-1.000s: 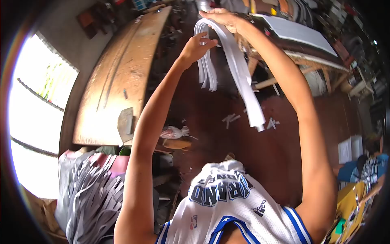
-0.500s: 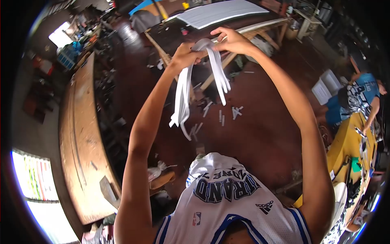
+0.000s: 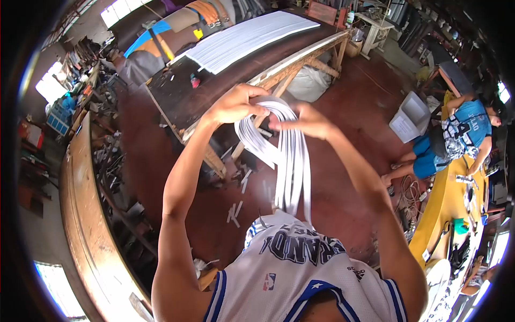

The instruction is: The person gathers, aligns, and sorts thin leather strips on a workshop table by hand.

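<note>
Your left hand (image 3: 234, 105) has its grip squeezed on the white strips (image 3: 293, 166), which hang over the red floor (image 3: 340, 198). Your right hand (image 3: 310, 121) is at their loop, its grip too blurry to tell

Jersey text legible, rest not.
Your white jersey (image 3: 300, 276) shows partial "RAND" in big dark letters, small "adidas" right of it. Blue jersey (image 3: 474, 122) at right and white box (image 3: 413, 114) label: too small to read.

Both hands (image 3: 268, 114) hold looped white strips (image 3: 292, 161).
</note>
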Motion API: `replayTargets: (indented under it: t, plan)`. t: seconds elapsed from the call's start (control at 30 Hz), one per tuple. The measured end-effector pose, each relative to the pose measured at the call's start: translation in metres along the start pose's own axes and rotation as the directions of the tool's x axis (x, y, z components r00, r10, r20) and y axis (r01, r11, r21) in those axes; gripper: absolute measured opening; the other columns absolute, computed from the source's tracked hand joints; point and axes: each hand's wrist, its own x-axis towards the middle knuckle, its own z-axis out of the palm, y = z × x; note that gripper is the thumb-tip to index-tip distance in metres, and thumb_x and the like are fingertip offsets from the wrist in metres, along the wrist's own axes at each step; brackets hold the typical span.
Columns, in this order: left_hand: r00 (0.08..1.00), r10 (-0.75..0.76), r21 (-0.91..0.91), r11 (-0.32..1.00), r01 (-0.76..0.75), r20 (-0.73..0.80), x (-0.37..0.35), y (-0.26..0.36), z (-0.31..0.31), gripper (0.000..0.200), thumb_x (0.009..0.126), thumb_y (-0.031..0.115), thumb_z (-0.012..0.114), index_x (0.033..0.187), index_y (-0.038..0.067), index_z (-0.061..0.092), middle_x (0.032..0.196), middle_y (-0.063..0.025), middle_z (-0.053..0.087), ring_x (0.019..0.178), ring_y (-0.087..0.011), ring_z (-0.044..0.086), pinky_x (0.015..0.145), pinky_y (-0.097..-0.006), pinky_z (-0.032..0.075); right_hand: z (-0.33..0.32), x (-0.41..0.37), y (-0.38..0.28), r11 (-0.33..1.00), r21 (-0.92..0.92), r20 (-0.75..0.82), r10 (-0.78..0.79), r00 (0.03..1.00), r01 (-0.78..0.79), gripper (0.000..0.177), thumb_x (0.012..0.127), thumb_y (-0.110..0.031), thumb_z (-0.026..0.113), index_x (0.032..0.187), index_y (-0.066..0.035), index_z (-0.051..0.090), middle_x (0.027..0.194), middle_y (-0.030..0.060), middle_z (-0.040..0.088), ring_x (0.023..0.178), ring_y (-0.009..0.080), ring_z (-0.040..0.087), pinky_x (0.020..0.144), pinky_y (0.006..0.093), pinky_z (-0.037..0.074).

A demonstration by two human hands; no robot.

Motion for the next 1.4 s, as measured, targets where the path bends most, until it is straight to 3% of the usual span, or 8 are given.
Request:
replayTargets:
  t: [0.3, 0.57, 0.6, 0.73, 0.93, 0.97, 1.03, 1.4]
  plan:
    - [0.991, -0.003, 0.032, 0.999, -0.001, 0.137, 0.122, 0.019, -0.021, 0.031, 0.088, 0.011, 0.074, 0.114, -0.003, 0.064, 0.087, -0.0016, 0.065, 0.072, -0.0049, 0.054, 0.064, -0.0233, 0.047, -0.085, 0.011, 0.097, 0.985, 0.144, -0.094, 0.104, 0.99, -0.09, 0.027, 0.083, -0.014, 0.079, 0.103, -0.002, 0.066, 0.096, 0.0059, 0.068, 0.091, 0.0149, 0.067, 0.084, 0.0292, 0.053]
    - [0.993, -0.12, 0.117, 0.986, 0.12, -0.011, 0.191, 0.02, -0.029, 0.028, 0.088, 0.011, 0.072, 0.112, -0.001, 0.066, 0.08, -0.0026, 0.065, 0.072, -0.0071, 0.057, 0.063, -0.0254, 0.048, -0.195, 0.063, 0.142, 0.99, 0.104, -0.021, 0.094, 0.995, -0.091, 0.027, 0.083, -0.015, 0.079, 0.103, -0.001, 0.066, 0.095, 0.0045, 0.069, 0.09, 0.0119, 0.066, 0.081, 0.0288, 0.053]
    - [0.991, -0.117, 0.137, 0.983, 0.124, -0.062, 0.198, 0.028, -0.029, 0.027, 0.088, 0.012, 0.072, 0.112, -0.001, 0.067, 0.081, -0.0024, 0.065, 0.072, -0.0074, 0.057, 0.064, -0.026, 0.048, -0.208, 0.07, 0.154, 0.999, 0.032, 0.015, -0.022, 1.0, 0.021, 0.029, 0.083, -0.019, 0.078, 0.102, -0.001, 0.065, 0.094, 0.0047, 0.069, 0.087, 0.0108, 0.065, 0.077, 0.0262, 0.053]
    - [0.965, -0.194, 0.222, 0.947, 0.231, -0.177, 0.218, 0.053, -0.04, 0.031, 0.085, 0.012, 0.074, 0.112, -0.001, 0.067, 0.085, -0.0032, 0.068, 0.074, -0.0078, 0.058, 0.066, -0.0269, 0.048, -0.249, 0.078, 0.184, 0.964, -0.197, 0.135, 0.207, 0.969, -0.178, 0.039, 0.082, -0.022, 0.077, 0.115, -0.005, 0.064, 0.095, 0.0085, 0.07, 0.082, 0.0167, 0.065, 0.074, 0.0329, 0.052]
    - [0.876, -0.373, 0.181, 0.881, 0.438, -0.305, 0.216, 0.05, -0.04, 0.035, 0.082, 0.012, 0.075, 0.113, -0.003, 0.066, 0.086, -0.0035, 0.068, 0.074, -0.008, 0.058, 0.067, -0.0262, 0.048, -0.286, 0.081, 0.265, 0.964, -0.186, 0.097, -0.174, 0.98, 0.189, 0.045, 0.079, -0.022, 0.082, 0.116, -0.005, 0.063, 0.085, 0.005, 0.067, 0.072, 0.0141, 0.062, 0.064, 0.0329, 0.052]
    - [0.859, -0.397, 0.178, 0.866, 0.467, -0.323, 0.214, 0.051, -0.04, 0.036, 0.082, 0.011, 0.075, 0.114, -0.003, 0.066, 0.086, -0.0038, 0.068, 0.075, -0.0082, 0.058, 0.067, -0.0261, 0.048, -0.29, 0.082, 0.273, 0.964, -0.182, 0.107, -0.178, 0.978, 0.195, 0.045, 0.079, -0.022, 0.082, 0.116, -0.005, 0.063, 0.085, 0.005, 0.067, 0.072, 0.0141, 0.062, 0.064, 0.0329, 0.052]
    - [0.812, -0.472, 0.114, 0.837, 0.535, -0.343, 0.207, 0.052, -0.042, 0.044, 0.078, 0.007, 0.079, 0.117, -0.007, 0.064, 0.093, -0.0052, 0.068, 0.081, -0.0079, 0.059, 0.074, -0.0254, 0.049, -0.297, 0.074, 0.259, 0.96, -0.211, 0.182, 0.222, 0.958, -0.183, 0.05, 0.076, -0.022, 0.084, 0.119, -0.006, 0.063, 0.086, 0.0049, 0.067, 0.06, 0.0111, 0.059, 0.051, 0.0308, 0.05]
    - [0.804, -0.464, 0.059, 0.852, 0.52, -0.372, 0.164, 0.052, -0.022, 0.04, 0.079, 0.006, 0.078, 0.115, -0.003, 0.066, 0.095, -0.0075, 0.072, 0.087, -0.0122, 0.065, 0.079, -0.0279, 0.052, -0.269, 0.091, 0.319, 0.995, -0.066, 0.346, -0.052, 0.937, 0.079, 0.045, 0.078, -0.032, 0.081, 0.115, -0.009, 0.068, 0.075, 0.0055, 0.068, 0.055, 0.0116, 0.055, 0.05, 0.0317, 0.045]
